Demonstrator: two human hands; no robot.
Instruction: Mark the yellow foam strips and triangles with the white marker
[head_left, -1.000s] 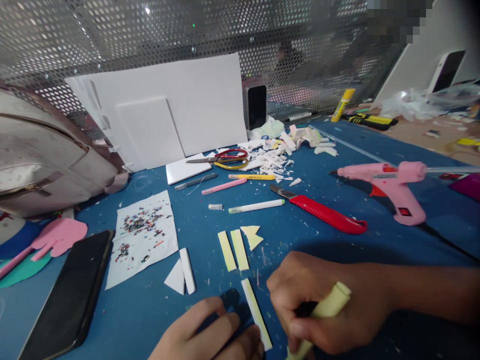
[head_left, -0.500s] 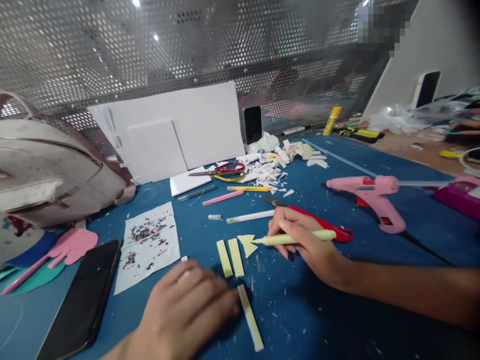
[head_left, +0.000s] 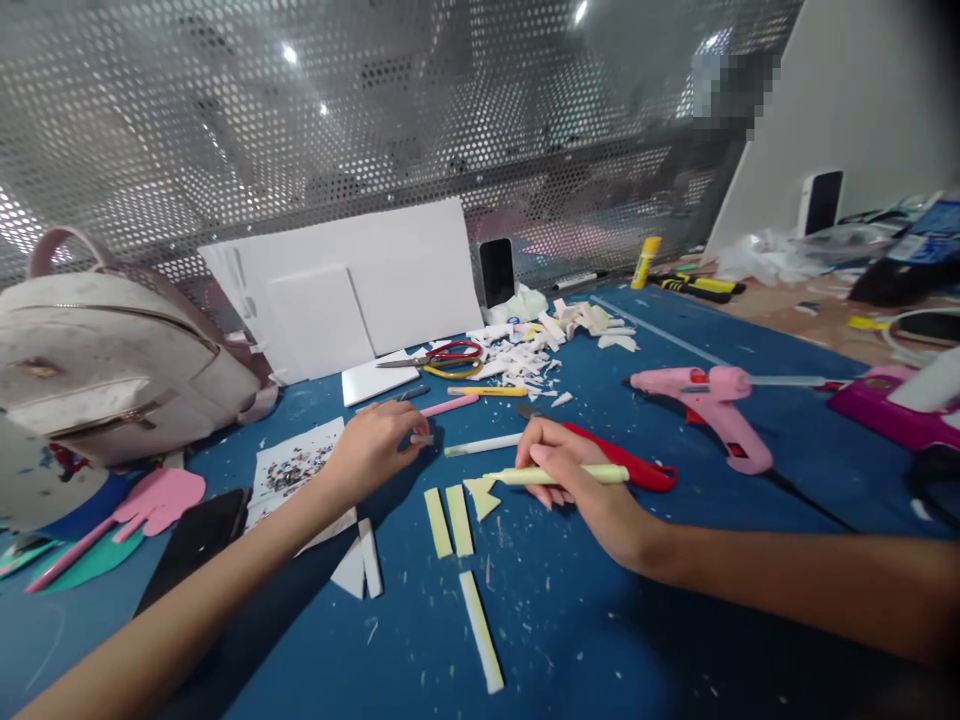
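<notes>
A light-green marker lies near the centre of the frame, grasped in the right hand, its tip pointing left at a notched pale-yellow piece. I cannot tell whether the tip touches it. Just left of that piece lie two short yellow strips, side by side, and a longer strip lies below them, at lower centre. The left hand, left of centre, has thumb and finger at a small clear cap; I cannot tell whether it is gripped. Between the hands lies a white marker, and a red-handled knife is partly behind the right hand. Above are a pink marker, a yellow marker with print too small to read, scissors and a heap of white scraps. A pink glue gun lies right of centre on the blue bench. At upper right, a yellow glue stick stands tilted, and a dark bottle bears a blue label whose pale lettering is too blurred to read.
</notes>
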